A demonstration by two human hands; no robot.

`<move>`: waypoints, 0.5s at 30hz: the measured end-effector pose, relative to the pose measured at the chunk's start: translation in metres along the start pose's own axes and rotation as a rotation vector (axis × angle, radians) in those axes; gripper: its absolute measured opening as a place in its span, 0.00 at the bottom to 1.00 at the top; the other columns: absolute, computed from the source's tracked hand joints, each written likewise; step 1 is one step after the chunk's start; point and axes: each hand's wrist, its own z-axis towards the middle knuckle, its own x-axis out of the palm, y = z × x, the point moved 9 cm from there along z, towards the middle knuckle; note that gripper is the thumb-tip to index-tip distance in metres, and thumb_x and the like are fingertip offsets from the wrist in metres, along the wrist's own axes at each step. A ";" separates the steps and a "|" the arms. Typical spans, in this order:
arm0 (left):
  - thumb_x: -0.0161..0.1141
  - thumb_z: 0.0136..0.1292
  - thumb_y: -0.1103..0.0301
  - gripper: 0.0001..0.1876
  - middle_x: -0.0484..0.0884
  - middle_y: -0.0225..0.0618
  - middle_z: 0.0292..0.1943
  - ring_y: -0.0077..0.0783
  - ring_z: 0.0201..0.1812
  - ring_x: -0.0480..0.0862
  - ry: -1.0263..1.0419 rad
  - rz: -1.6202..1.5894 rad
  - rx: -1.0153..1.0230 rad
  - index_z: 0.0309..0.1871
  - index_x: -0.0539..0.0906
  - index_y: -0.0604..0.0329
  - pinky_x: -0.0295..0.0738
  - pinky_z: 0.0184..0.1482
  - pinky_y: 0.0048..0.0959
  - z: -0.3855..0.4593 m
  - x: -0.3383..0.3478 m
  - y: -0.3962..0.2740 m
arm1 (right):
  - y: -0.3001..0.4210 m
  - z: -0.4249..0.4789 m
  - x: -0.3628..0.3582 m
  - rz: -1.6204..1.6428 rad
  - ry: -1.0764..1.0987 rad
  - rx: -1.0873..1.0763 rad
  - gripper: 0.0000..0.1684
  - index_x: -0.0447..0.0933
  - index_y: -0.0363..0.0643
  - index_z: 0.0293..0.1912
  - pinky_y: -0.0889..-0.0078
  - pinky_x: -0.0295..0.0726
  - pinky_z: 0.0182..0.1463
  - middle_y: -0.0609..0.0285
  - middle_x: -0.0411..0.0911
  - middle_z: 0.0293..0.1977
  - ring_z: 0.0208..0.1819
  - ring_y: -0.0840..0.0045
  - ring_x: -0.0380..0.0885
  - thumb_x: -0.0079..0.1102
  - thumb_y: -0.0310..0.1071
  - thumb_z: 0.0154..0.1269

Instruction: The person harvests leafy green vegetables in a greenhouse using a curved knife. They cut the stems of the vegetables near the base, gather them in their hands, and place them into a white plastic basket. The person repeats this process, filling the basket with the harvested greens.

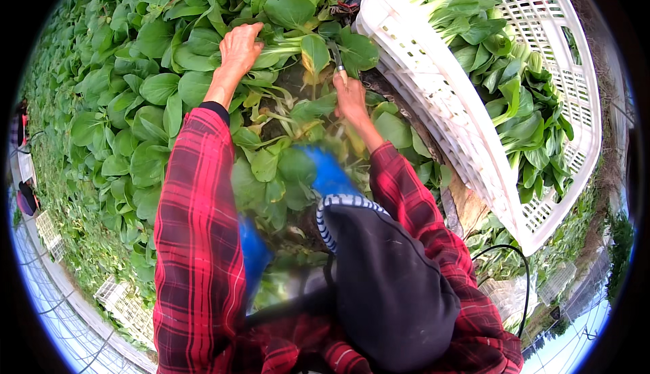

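Observation:
My left hand (239, 51) grips the leafy part of a bok choy plant (282, 49), whose pale stems point right. In my right hand (350, 94) is a knife (341, 70) with a light-coloured handle. Its blade reaches up among the leaves near the stem end, and the tip is hidden there. A partly yellow leaf (315, 58) hangs between the two hands. Below them, trimmed stalks and yellowing leaves (277, 115) lie on dark soil.
A white perforated plastic crate (436, 94) stands tilted on my right, holding several bok choy heads (523, 104). Dense growing bok choy (147, 84) covers the left side. My blue boots (332, 170) are below. Farther off are pale crates (124, 305) at lower left and a black cable (525, 272) at lower right.

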 end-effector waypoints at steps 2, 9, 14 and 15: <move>0.62 0.49 0.69 0.22 0.79 0.43 0.43 0.48 0.45 0.78 -0.003 -0.010 0.005 0.51 0.77 0.50 0.74 0.45 0.42 0.002 0.001 -0.002 | -0.007 0.000 0.003 0.164 0.040 0.070 0.27 0.69 0.34 0.26 0.70 0.67 0.13 0.62 0.63 0.11 0.08 0.75 0.66 0.46 0.51 0.64; 0.59 0.48 0.73 0.22 0.80 0.43 0.42 0.48 0.44 0.79 -0.053 0.008 0.030 0.50 0.77 0.49 0.74 0.44 0.43 0.006 0.002 -0.006 | -0.008 0.019 0.025 0.262 0.080 0.104 0.24 0.66 0.38 0.25 0.72 0.66 0.14 0.66 0.61 0.16 0.12 0.81 0.62 0.47 0.51 0.62; 0.59 0.48 0.73 0.22 0.80 0.44 0.41 0.49 0.44 0.78 -0.080 0.047 0.069 0.50 0.77 0.51 0.74 0.45 0.43 0.007 0.003 -0.007 | -0.015 0.010 0.025 0.365 0.110 0.198 0.22 0.67 0.35 0.25 0.73 0.65 0.09 0.63 0.61 0.12 0.07 0.77 0.63 0.48 0.45 0.64; 0.59 0.47 0.74 0.21 0.80 0.43 0.41 0.48 0.43 0.79 -0.055 0.069 0.060 0.49 0.78 0.50 0.74 0.43 0.42 0.005 0.005 -0.006 | -0.019 0.002 0.023 0.316 0.170 0.185 0.22 0.67 0.35 0.25 0.73 0.64 0.09 0.63 0.61 0.12 0.07 0.77 0.63 0.48 0.46 0.64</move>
